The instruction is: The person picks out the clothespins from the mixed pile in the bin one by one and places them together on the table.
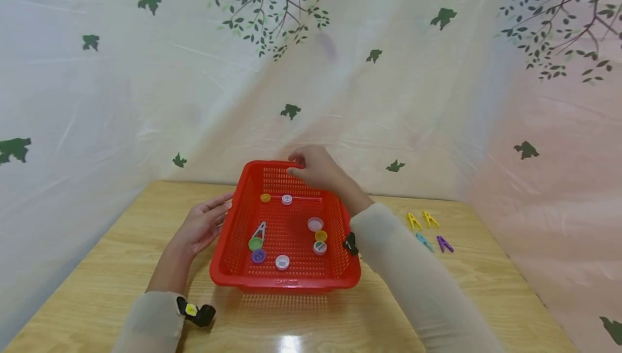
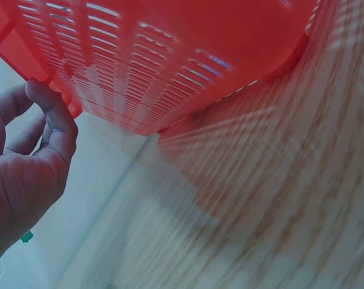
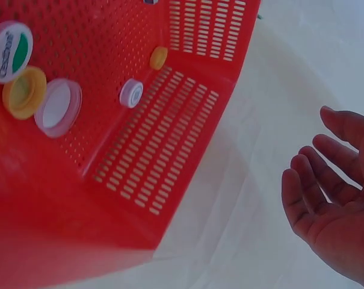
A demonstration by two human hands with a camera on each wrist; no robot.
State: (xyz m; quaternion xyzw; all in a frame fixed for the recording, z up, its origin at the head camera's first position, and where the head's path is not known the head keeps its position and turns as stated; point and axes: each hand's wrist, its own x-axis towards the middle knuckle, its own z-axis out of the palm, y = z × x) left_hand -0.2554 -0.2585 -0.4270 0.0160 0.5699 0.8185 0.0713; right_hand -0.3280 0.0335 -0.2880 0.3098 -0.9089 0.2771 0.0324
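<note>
A red plastic basket stands on the wooden table. Loosely bent fingers of my left hand are at its left rim; in the left wrist view a fingertip looks to touch the rim, though a firm hold does not show. Above the far rim is my right hand; its fingers are relaxed and hold nothing in the right wrist view. Inside the basket lie several bottle caps, among them a green cap, a purple cap and a clear pinkish cap, plus a white clothespin.
Right of the basket, two yellow clothespins, a teal clothespin and a purple clothespin lie on the table. A pale curtain printed with leaves hangs behind and at the sides.
</note>
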